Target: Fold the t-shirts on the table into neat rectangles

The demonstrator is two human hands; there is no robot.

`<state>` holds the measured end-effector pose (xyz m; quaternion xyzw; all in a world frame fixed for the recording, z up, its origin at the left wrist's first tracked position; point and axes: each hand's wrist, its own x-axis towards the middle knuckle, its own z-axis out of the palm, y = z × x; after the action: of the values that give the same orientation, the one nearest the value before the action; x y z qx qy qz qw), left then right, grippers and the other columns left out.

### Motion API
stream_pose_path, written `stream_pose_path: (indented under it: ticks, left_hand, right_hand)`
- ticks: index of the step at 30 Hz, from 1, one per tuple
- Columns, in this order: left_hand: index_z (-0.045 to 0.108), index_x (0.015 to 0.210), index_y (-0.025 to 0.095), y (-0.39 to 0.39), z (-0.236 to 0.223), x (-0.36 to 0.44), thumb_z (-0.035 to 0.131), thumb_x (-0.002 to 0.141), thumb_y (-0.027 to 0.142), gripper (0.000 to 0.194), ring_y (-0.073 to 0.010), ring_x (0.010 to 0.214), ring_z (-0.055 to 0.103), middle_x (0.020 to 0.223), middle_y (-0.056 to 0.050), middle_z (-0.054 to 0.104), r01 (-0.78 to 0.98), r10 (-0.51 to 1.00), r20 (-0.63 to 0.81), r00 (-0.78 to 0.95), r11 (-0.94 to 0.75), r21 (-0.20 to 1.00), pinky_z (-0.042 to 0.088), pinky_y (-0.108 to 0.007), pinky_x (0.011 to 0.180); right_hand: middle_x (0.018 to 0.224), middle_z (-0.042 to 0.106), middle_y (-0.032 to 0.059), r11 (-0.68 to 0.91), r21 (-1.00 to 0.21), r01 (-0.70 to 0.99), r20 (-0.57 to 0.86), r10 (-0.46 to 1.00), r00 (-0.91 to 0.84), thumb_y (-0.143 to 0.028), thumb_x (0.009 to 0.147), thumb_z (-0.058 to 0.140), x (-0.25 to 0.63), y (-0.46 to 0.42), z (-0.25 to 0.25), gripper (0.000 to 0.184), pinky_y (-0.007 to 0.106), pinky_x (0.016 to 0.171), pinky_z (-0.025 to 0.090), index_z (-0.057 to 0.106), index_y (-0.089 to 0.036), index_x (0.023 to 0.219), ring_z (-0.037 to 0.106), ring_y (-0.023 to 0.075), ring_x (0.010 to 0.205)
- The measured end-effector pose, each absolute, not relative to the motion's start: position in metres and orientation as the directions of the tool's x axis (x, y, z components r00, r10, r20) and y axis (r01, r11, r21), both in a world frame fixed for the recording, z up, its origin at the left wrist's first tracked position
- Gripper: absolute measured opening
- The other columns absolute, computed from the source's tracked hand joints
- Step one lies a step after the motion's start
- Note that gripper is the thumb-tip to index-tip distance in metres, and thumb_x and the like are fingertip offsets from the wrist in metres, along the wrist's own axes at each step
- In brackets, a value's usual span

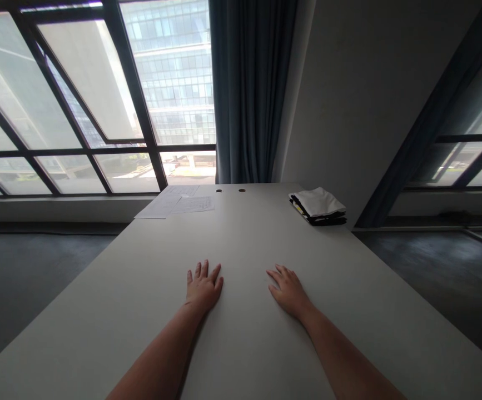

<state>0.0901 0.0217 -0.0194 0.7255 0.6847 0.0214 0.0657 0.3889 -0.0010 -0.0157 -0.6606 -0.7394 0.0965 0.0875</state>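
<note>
1. The folded cloths (319, 202) sit right of centre, white over black; supporting such a stack from beneath should keep its layers together.
2. The right hand (289, 291), nearest them, lies palm down, released and empty, at lower centre-right; a loose wrist suits this.
3. The left hand (204, 288), likewise empty, spreads its fingers at lower centre-left; even, light pressure on the table (241, 239) is steadiest.
4. Beyond it, papers (157, 206) overlap left of centre; thin sheets want gentle fingertips.
</note>
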Motion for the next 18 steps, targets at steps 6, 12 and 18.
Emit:
stream_pose_path:
  ticks: [6,12,18]
  left_hand:
    - [0.034,0.162,0.041,0.020,-0.019,0.090,0.032,0.103,0.056,0.060,-0.0328,0.160,0.016,0.173,-0.005,0.019,0.992,0.995,-0.061,0.081,-0.075,0.098,0.011,-0.060,0.125]
    - [0.035,0.162,0.038,0.017,-0.015,0.090,0.031,0.103,0.056,0.061,-0.0325,0.159,0.017,0.173,-0.006,0.019,0.993,0.995,-0.068,0.079,-0.073,0.092,0.012,-0.060,0.125]
    - [0.034,0.162,0.039,0.018,-0.015,0.089,0.032,0.103,0.056,0.061,-0.0326,0.160,0.016,0.173,-0.007,0.018,0.992,0.994,-0.075,0.084,-0.076,0.102,0.012,-0.061,0.125]
  right_hand:
    - [0.168,0.033,0.0138,0.088,-0.216,0.973,-0.056,0.993,-0.102,-0.033,0.097,0.047,0.387,-0.001,-0.020,0.059,0.047,0.126,0.013,0.050,-0.023,0.155,0.028,0.0308,0.155]
    - [0.173,0.018,0.0124,0.095,-0.179,0.979,-0.109,0.987,-0.116,-0.040,0.101,0.043,0.385,-0.002,-0.026,0.063,0.049,0.127,0.007,0.037,-0.026,0.162,0.015,0.0325,0.159]
    - [0.173,0.018,0.0123,0.092,-0.177,0.980,-0.114,0.987,-0.114,-0.040,0.101,0.043,0.383,-0.004,-0.024,0.063,0.049,0.127,0.006,0.036,-0.027,0.162,0.015,0.0322,0.159]
